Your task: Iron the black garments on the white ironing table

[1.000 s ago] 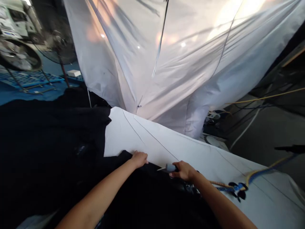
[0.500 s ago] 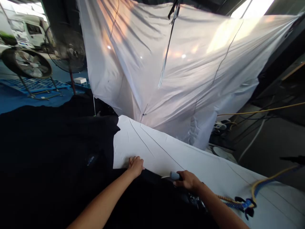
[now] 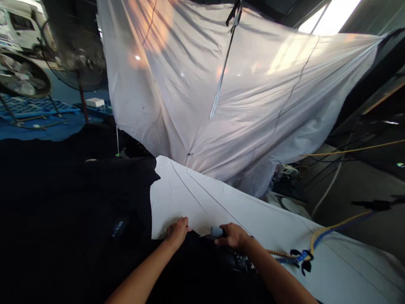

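My left hand [image 3: 177,231] rests palm down, fingers together, on the edge where black fabric [image 3: 72,211] overlaps a white fabric sheet [image 3: 228,207]. Just to its right, my right hand [image 3: 232,236] is closed round a grey-blue handled tool [image 3: 215,232] whose thin pale tip points left toward my left hand along the black edge. Thin dark lines run across the white sheet away from me.
A large white cloth [image 3: 228,93] hangs ahead, pulled up to a dark strap. Two standing fans [image 3: 74,59] and a blue floor are at far left. A yellow-blue cord with black clips [image 3: 300,256] lies on the right; cables cross the dark floor beyond.
My right hand and the tool have slid left, closer to my left hand, which has shifted slightly along the black edge. The view has swung a little.
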{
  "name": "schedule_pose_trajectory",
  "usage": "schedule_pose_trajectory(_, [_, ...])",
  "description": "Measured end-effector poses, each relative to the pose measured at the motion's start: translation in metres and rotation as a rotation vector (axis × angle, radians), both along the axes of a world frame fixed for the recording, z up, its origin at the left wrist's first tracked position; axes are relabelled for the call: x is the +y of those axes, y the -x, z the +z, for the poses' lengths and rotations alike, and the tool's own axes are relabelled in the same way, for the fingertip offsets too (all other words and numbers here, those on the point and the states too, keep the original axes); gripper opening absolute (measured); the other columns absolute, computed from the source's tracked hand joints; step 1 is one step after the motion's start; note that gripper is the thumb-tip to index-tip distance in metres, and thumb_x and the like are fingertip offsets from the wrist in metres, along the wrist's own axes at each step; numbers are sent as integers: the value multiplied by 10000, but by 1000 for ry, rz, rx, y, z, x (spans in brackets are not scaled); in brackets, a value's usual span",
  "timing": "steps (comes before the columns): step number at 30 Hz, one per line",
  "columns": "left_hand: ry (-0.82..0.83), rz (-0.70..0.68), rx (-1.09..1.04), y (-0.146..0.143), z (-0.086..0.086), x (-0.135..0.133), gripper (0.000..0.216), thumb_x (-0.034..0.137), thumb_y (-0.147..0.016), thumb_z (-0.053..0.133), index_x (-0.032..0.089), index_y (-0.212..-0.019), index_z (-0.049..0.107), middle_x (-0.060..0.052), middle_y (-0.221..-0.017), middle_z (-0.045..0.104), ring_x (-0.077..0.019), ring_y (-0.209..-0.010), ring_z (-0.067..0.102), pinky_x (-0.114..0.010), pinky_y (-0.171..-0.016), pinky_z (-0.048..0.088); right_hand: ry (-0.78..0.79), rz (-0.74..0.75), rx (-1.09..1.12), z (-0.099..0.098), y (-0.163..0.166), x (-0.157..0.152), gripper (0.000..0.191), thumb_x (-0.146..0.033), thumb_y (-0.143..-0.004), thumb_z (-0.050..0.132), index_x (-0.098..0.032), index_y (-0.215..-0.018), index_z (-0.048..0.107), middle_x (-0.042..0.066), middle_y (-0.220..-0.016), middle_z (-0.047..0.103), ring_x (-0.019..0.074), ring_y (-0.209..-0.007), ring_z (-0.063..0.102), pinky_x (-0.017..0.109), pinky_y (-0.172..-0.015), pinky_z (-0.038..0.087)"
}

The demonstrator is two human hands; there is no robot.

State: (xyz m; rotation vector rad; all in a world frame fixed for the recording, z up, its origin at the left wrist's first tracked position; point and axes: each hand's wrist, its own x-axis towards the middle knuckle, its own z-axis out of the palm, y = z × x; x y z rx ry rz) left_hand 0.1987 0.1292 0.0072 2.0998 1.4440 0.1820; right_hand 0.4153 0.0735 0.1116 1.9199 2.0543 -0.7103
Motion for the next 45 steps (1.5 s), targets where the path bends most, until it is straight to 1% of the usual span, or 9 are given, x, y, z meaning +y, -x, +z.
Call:
schedule_pose_trajectory(3, [69,80,-17,6,1,4,181,339,-778,456,227,-913,500,-9,-965,628,-151,-879,577,-246,-690,390,-11,4,-13,-4,10,11,408,-538,-655,547,-201,-870,630,16,-724,626,159,-649,541,228,-524,293])
schedule_pose_trajectory(6, [164,197,68,16,7,4,264,381,-772,449,184,-940,503,-78,-979,635,-201,-897,584,-283,-682,406,-18,-23,11,-9,13,19,416,-546,-661,541,-196,-869,626,24,-750,630,159,-667,544,228,-536,304])
schedule_pose_trajectory(9, [161,174,132,23,9,-1,250,375,-802,396,196,-916,528,-92,-990,633,-229,-924,581,-311,-686,410,-36,-54,20,-15,13,27,418,-559,-662,539,-194,-846,626,25,-746,628,160,-669,543,230,-542,310])
schedule_pose_trajectory(15, [34,151,153,26,-1,-15,260,348,-854,297,239,-975,500,-62,-923,648,-217,-862,601,-321,-668,405,7,-97,125,-18,7,29,437,-559,-674,533,-168,-849,623,22,-747,623,152,-670,540,221,-541,332])
schedule_pose_trajectory(24, [-75,173,144,34,-28,-14,307,425,-846,304,227,-918,527,-45,-850,655,-195,-765,598,-278,-598,356,-44,-132,91,28,-66,-12,445,-560,-676,540,-157,-847,618,22,-730,621,152,-661,535,221,-551,340])
schedule_pose_trajectory(27, [-95,191,122,34,-36,-13,284,409,-839,335,220,-906,536,-48,-842,653,-191,-781,593,-272,-624,359,2,-67,77,27,-85,-36,438,-571,-674,536,-166,-822,612,17,-690,610,144,-617,520,218,-519,314])
schedule_pose_trajectory(31, [-107,208,83,36,-40,-11,274,391,-839,347,212,-902,545,-53,-849,653,-186,-811,588,-258,-645,360,90,-16,32,11,-96,-65,410,-563,-664,542,-179,-793,602,6,-651,595,131,-567,496,216,-491,276])
schedule_pose_trajectory(36, [-48,227,-1,36,-36,-9,245,367,-830,384,208,-875,565,-39,-820,654,-162,-770,584,-235,-634,355,72,0,-16,3,-88,-76,384,-551,-686,520,-193,-804,594,8,-649,592,138,-579,501,222,-506,267])
schedule_pose_trajectory(45, [-5,269,-138,36,-36,-8,207,373,-795,445,230,-819,592,-5,-760,638,-139,-741,560,-217,-637,358,7,17,-72,-8,-21,-38,549,-671,-685,441,-200,-911,608,51,-780,634,180,-683,551,237,-534,293])
